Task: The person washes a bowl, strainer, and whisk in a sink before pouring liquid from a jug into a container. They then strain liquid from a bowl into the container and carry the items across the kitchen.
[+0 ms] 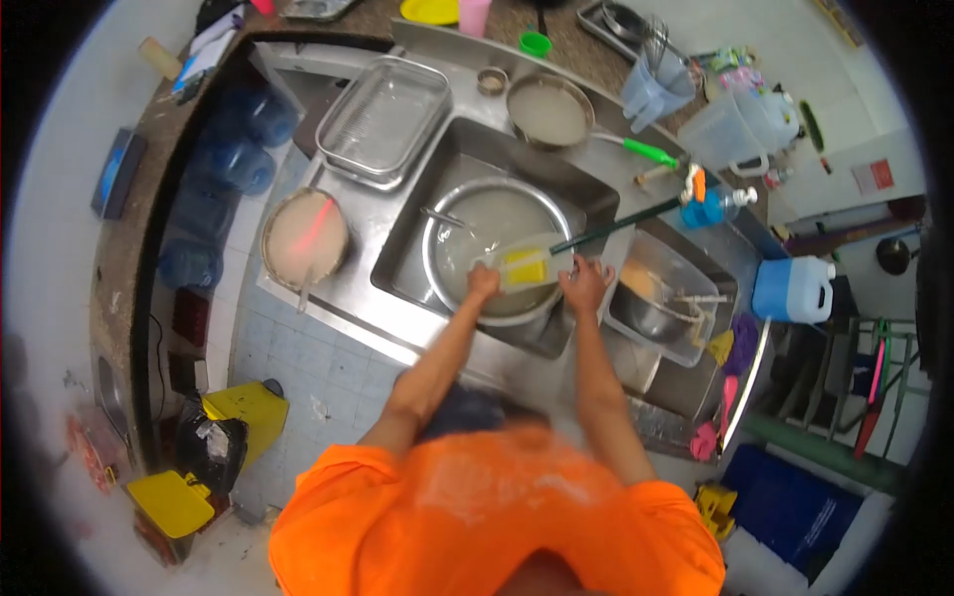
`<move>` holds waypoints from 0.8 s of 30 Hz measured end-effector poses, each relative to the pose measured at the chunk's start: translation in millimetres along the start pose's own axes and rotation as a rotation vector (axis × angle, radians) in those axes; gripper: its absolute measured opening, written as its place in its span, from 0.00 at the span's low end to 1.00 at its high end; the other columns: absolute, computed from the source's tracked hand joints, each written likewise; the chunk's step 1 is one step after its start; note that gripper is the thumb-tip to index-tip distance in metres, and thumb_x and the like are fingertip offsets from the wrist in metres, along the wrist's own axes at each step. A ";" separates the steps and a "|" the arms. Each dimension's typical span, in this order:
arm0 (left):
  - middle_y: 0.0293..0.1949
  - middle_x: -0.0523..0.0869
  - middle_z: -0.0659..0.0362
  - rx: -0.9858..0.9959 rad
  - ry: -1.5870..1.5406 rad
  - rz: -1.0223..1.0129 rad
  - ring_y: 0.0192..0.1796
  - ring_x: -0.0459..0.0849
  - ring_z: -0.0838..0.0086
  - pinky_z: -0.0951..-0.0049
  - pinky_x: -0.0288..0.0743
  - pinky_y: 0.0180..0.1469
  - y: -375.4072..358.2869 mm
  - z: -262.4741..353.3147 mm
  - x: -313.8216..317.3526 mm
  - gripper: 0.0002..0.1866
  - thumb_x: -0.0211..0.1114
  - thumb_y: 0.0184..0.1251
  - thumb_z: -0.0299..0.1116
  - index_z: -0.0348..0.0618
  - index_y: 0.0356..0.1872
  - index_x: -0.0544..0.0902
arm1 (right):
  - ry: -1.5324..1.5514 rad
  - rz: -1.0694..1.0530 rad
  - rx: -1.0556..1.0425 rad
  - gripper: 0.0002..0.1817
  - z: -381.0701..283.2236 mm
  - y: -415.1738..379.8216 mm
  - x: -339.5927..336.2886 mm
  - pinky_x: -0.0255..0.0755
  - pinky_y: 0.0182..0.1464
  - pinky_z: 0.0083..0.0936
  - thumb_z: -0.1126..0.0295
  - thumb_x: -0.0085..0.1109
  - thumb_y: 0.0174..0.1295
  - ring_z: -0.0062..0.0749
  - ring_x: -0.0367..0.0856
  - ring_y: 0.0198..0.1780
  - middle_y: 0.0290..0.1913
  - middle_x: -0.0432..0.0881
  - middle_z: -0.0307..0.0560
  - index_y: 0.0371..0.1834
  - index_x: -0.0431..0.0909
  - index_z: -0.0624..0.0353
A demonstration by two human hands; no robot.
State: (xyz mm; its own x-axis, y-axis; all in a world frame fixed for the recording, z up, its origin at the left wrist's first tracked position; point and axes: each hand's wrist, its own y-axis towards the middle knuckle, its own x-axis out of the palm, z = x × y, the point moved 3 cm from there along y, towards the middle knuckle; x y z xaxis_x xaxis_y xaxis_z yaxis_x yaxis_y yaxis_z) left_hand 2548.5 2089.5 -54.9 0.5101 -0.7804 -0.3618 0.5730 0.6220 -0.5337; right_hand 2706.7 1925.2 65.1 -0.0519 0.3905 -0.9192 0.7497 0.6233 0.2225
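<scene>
My left hand [484,282] is closed on the left end of a pale, translucent plastic piece [558,241] with a bright yellow patch [525,265] in its middle. At the other end, the fingers of my right hand [586,285] grip its edge, some of them partly spread. The piece is held over a round metal basin [429,248] of cloudy water, set in the sink [395,248]. A spoon-like metal handle [447,217] leans in the basin. The dark green tap spout [621,223] reaches in just above my right hand.
Left of the sink stand a bowl of cloudy liquid [283,248] and a glass baking dish [383,124]. Behind is a pan [550,111] with a green handle. To the right, a clear tub [656,333] holds a metal bowl. Blue soap bottle [704,209] and blue jug [792,290] stand beyond.
</scene>
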 end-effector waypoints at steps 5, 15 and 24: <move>0.53 0.72 0.35 -0.234 -0.474 0.051 0.50 0.79 0.43 0.56 0.86 0.33 -35.6 40.7 -24.7 0.23 0.49 0.54 0.25 0.24 0.53 0.68 | 0.027 -0.019 0.013 0.20 -6.1 0.7 -6.4 0.45 0.65 0.48 0.59 0.57 0.45 0.32 0.75 0.43 0.26 0.79 0.36 0.42 0.80 0.52; 0.52 0.73 0.36 -0.233 -0.464 0.041 0.37 0.84 0.49 0.62 0.85 0.26 -39.3 48.7 -34.4 0.26 0.46 0.55 0.23 0.23 0.57 0.65 | 0.057 -0.029 0.046 0.18 -9.6 3.7 -7.8 0.44 0.66 0.47 0.60 0.57 0.46 0.31 0.75 0.43 0.24 0.80 0.35 0.41 0.81 0.52; 0.58 0.66 0.40 -0.205 -0.521 -0.044 0.47 0.80 0.48 0.58 0.86 0.39 -32.6 31.2 -41.3 0.30 0.43 0.58 0.23 0.27 0.65 0.56 | 0.045 -0.103 0.061 0.14 -5.8 4.0 2.5 0.39 0.68 0.52 0.58 0.58 0.47 0.32 0.77 0.41 0.27 0.83 0.36 0.35 0.83 0.49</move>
State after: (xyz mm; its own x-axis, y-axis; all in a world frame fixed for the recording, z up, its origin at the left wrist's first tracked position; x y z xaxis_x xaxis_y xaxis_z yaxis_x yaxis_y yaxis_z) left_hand 2528.8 2103.5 1.4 0.7678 -0.6377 0.0620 0.4913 0.5237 -0.6959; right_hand 2705.8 1932.5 65.6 -0.1596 0.3573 -0.9203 0.7774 0.6200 0.1059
